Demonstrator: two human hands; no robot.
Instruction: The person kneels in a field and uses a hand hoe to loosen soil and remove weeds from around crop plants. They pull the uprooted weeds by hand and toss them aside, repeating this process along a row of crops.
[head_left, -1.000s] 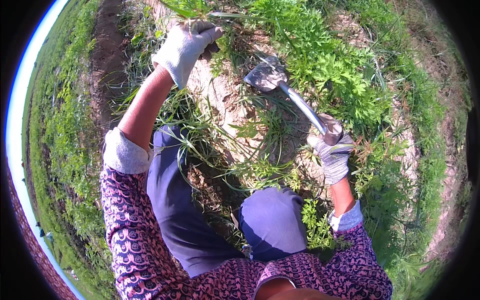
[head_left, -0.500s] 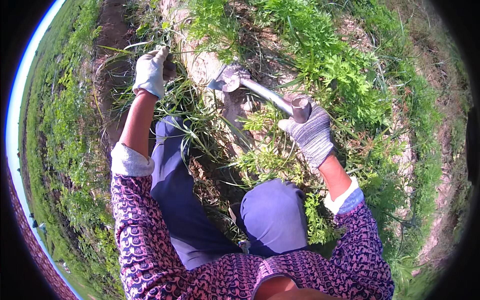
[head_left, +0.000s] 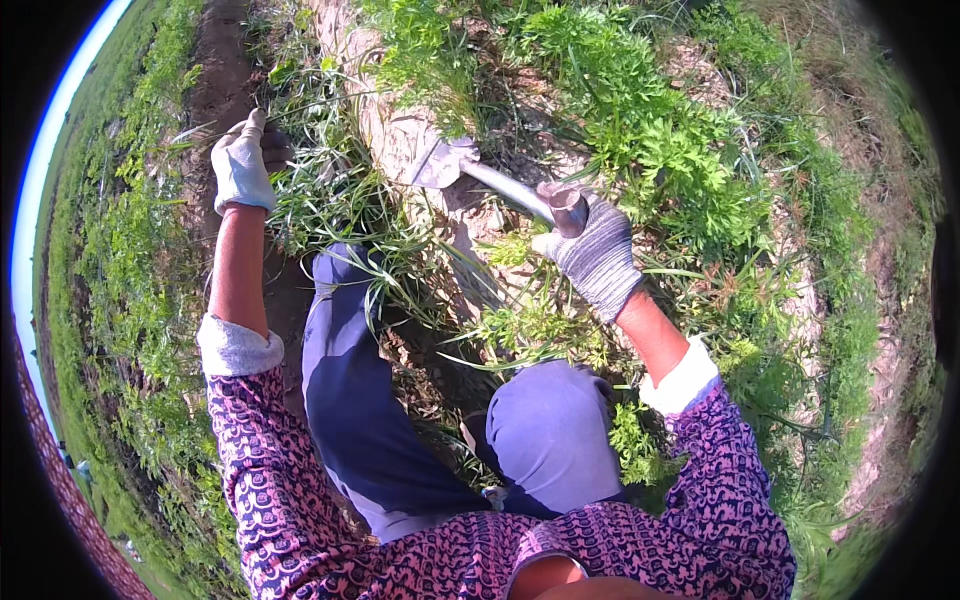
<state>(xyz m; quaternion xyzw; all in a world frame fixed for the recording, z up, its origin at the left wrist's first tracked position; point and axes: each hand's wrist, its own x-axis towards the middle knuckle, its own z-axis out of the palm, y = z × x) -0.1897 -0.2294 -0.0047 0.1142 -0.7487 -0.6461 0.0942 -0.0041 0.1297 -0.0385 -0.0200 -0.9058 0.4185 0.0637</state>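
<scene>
Glove [head_left: 608, 268]: grey striped knit, my right hand [head_left: 592, 240] wrapped round the hoe [head_left: 507, 188] handle.
Blade [head_left: 437, 165]: out front of my knees [head_left: 555, 420], over pale dirt [head_left: 385, 120], can't tell if touching.
Left hand [head_left: 242, 170]: well left of the hoe, fingers curled, honestly can't tell if they've got any grass.
Grass [head_left: 320, 205]: messy clump just left of the hoe.
Leafy plants [head_left: 640, 120]: beyond the hoe, to its right.

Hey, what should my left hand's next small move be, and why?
Perhaps open the white-gloved left hand over the brown soil furrow: thin green grass blades show beside it, though whether they're gripped is unclear, and the right hand in a striped grey knit glove is occupied holding the grey metal-shafted hoe.
</scene>
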